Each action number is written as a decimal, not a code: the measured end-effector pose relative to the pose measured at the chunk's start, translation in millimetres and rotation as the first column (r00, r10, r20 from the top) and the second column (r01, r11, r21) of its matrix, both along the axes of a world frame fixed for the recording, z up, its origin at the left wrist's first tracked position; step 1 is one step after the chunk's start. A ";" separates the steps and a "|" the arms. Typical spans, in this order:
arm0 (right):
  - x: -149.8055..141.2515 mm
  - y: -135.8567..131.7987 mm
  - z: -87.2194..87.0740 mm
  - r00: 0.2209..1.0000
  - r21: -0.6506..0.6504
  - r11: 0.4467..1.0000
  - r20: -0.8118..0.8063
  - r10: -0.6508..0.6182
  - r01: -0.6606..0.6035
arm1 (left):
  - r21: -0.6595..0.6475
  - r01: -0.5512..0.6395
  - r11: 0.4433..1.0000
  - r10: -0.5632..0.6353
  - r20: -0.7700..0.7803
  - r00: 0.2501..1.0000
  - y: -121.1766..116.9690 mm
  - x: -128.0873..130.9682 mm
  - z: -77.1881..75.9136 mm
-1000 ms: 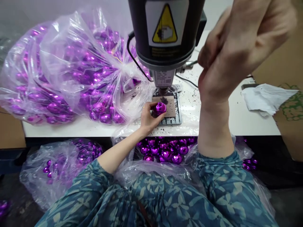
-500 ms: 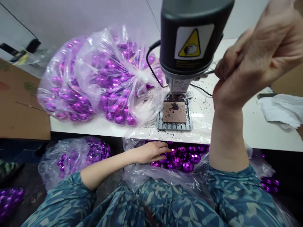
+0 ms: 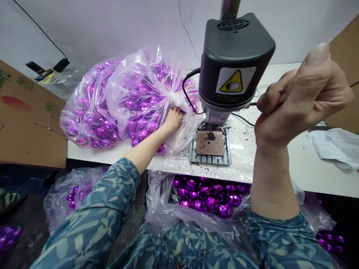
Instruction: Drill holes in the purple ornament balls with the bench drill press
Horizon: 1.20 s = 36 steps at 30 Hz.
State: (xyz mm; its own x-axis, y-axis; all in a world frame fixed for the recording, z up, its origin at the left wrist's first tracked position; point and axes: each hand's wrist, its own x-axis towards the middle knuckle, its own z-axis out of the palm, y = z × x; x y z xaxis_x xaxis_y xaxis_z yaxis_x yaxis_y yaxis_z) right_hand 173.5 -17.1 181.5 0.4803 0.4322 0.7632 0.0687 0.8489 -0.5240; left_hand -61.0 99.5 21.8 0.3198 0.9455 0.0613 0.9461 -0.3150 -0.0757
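Observation:
My right hand point(image 3: 301, 97) is closed in a fist around the thin metal feed lever of a black drill press point(image 3: 238, 56), which carries a yellow warning label. Beneath the drill head, a brown board point(image 3: 209, 143) with a small hole lies on the slotted metal base point(image 3: 193, 160), scattered with dark shavings. My left hand point(image 3: 174, 118) reaches into the gathered mouth of a clear plastic bag point(image 3: 123, 101) full of shiny purple faceted balls. Its fingers are curled, with purple showing at their tips; what they grip is partly hidden.
Below the table edge, an open plastic-lined holder has purple mirrored balls point(image 3: 211, 203) in it. A cardboard box point(image 3: 30, 123) stands at left, a white cloth point(image 3: 333, 147) lies at right. A black cable point(image 3: 186, 89) loops beside the drill.
My left hand has left the balls below the table edge and moved up and forward to the bag's mouth. My right hand stays on the lever. The view has shifted.

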 end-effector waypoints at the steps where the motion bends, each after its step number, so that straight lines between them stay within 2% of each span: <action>1: -0.3 0.4 0.0 1.000 0.008 1.000 -0.006 0.000 0.000 | 0.002 -0.014 1.000 0.014 0.028 0.999 3.5 0.0 -1.3; 4: -2.1 4.0 -0.5 1.000 0.048 0.999 -0.014 0.009 -0.009 | 0.039 -0.021 0.999 0.012 0.219 0.976 2.8 -3.8 -3.3; 6: -3.5 7.3 -1.3 0.999 0.146 0.989 -0.033 0.011 -0.006 | 0.093 0.012 0.996 -0.050 0.410 0.911 -10.6 -8.1 -1.9; 7: -4.1 8.4 -1.7 0.999 0.191 0.982 -0.042 0.010 -0.002 | 0.119 0.026 0.993 -0.084 0.514 0.853 -21.4 -10.2 -0.2; 9: -4.7 9.1 -2.6 0.999 0.214 0.977 -0.050 -0.004 0.014 | 0.131 0.028 0.991 -0.114 0.717 0.688 -49.1 -13.1 4.5; 12: -4.6 8.1 -3.2 0.998 0.105 0.993 -0.028 -0.051 0.054 | -0.015 0.060 0.998 -0.007 0.934 0.357 -94.6 -10.8 11.5; 14: -4.8 8.6 -2.9 0.998 0.141 0.989 -0.040 -0.048 0.053 | -0.166 0.189 0.968 0.140 0.979 0.146 -119.1 -4.0 12.8; 15: -5.0 9.4 -2.5 0.998 0.178 0.983 -0.052 -0.031 0.040 | -0.233 0.265 0.936 0.221 0.973 0.072 -128.3 0.6 11.8; 17: -5.8 11.2 -1.7 0.997 0.234 0.972 -0.072 0.016 0.002 | -0.323 0.374 0.869 0.353 0.936 -0.012 -139.7 10.5 6.7; 19: -6.4 12.3 -1.3 0.997 0.229 0.973 -0.070 0.023 -0.006 | -0.350 0.393 0.850 0.400 0.915 -0.049 -142.0 19.5 -1.6; 21: -6.6 12.4 -1.3 0.999 0.210 0.978 -0.054 0.005 0.007 | -0.325 0.350 0.879 0.365 0.930 -0.053 -137.1 26.3 -10.8; 25: -5.9 12.2 -2.4 0.999 0.176 0.984 -0.035 -0.009 0.015 | -0.208 0.236 0.949 0.207 0.978 0.028 -119.9 36.2 -25.0; 31: -7.1 13.5 -3.3 0.996 0.179 0.980 -0.030 -0.081 0.085 | -0.208 0.275 0.939 0.197 0.978 0.065 -112.4 53.0 -32.5; 36: -7.6 10.8 -3.9 0.997 0.143 0.987 -0.029 -0.073 0.077 | -0.178 0.233 0.956 0.136 0.974 0.183 -113.5 62.4 -34.2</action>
